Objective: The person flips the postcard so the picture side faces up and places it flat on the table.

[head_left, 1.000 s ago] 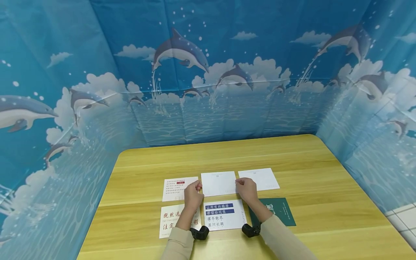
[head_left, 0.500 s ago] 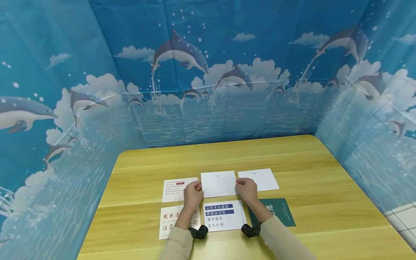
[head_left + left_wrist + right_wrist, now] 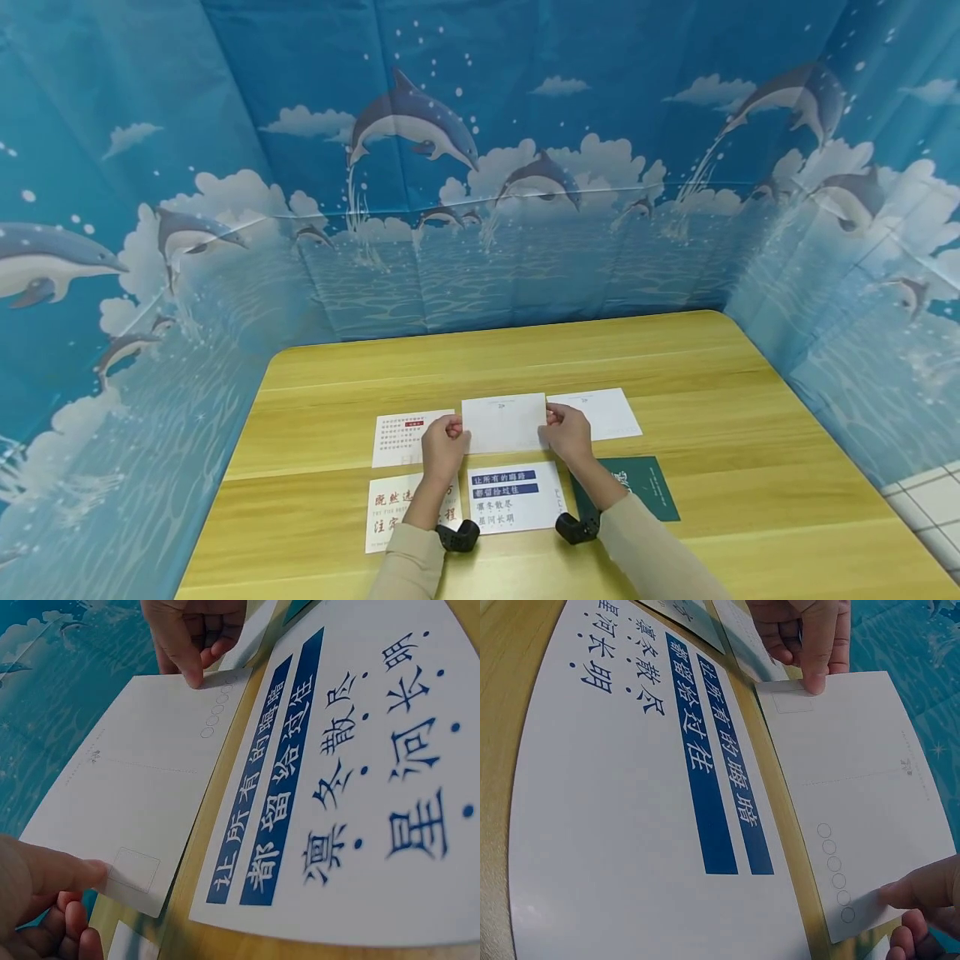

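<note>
Both hands pinch a white postcard (image 3: 504, 423) at its two short ends, thumbs on the near face. My left hand (image 3: 444, 446) grips the left end. At the opposite end is my right hand (image 3: 567, 433). In the left wrist view the postcard (image 3: 142, 765) tilts up off the wooden table, showing its printed back with a stamp box, a dotted line and small circles. The right wrist view shows my right thumb (image 3: 915, 889) pressed by the circles. Close in front lies a white card with blue Chinese lettering (image 3: 513, 508).
Left of the hands lie a card with a red label (image 3: 393, 450) and one with red lettering (image 3: 382, 529). To the right are another blank-backed postcard (image 3: 611, 414) and a dark green card (image 3: 660, 492). A dolphin-print curtain (image 3: 525, 267) surrounds the wooden table (image 3: 750, 467).
The middle postcard in the back row has risen slightly and tilted between the two hands, whose grip on its ends now shows more clearly. The other cards have stayed in place.
</note>
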A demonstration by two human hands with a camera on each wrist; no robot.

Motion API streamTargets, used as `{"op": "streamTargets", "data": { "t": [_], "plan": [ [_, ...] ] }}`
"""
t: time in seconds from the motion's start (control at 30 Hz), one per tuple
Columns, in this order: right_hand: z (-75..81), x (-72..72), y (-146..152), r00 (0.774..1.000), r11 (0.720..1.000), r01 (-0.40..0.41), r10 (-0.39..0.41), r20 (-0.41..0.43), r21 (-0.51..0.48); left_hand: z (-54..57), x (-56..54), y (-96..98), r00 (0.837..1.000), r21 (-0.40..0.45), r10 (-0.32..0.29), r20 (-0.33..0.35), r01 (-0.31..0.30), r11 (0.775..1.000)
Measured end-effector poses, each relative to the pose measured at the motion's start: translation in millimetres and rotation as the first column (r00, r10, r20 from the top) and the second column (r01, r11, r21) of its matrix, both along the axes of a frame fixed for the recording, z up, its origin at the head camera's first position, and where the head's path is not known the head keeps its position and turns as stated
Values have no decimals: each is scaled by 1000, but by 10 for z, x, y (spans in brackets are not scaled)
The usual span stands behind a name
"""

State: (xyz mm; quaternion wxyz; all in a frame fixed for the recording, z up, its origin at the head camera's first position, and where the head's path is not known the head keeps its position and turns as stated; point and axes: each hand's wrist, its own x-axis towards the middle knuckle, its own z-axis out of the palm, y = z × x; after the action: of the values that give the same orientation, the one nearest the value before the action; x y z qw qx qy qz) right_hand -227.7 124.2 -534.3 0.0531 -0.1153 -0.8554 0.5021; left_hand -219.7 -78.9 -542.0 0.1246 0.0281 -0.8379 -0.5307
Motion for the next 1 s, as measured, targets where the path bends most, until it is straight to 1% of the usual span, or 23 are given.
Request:
{"op": "streamTargets", "data": {
  "t": [0.23, 0.47, 0.57, 1.0],
  "plan": [
    [4, -4, -11, 998, 999, -16, 18, -52, 29, 1, 0, -18, 1000, -22, -29, -11, 29, 999],
    [9, 20, -32, 998, 1000, 6, -6, -60, -1, 17, 12, -24, 1000, -47, -16, -16, 16, 999],
    [16, 34, -36, 998, 1000, 10, -10, -69, -1, 23, 26, -29, 999, -60, -21, -27, 19, 998],
    [32, 98, 14, 990, 999, -43, 47, -131, 32, 9, 90, -58, 995, -99, -36, -89, 27, 995]
  ]
}}
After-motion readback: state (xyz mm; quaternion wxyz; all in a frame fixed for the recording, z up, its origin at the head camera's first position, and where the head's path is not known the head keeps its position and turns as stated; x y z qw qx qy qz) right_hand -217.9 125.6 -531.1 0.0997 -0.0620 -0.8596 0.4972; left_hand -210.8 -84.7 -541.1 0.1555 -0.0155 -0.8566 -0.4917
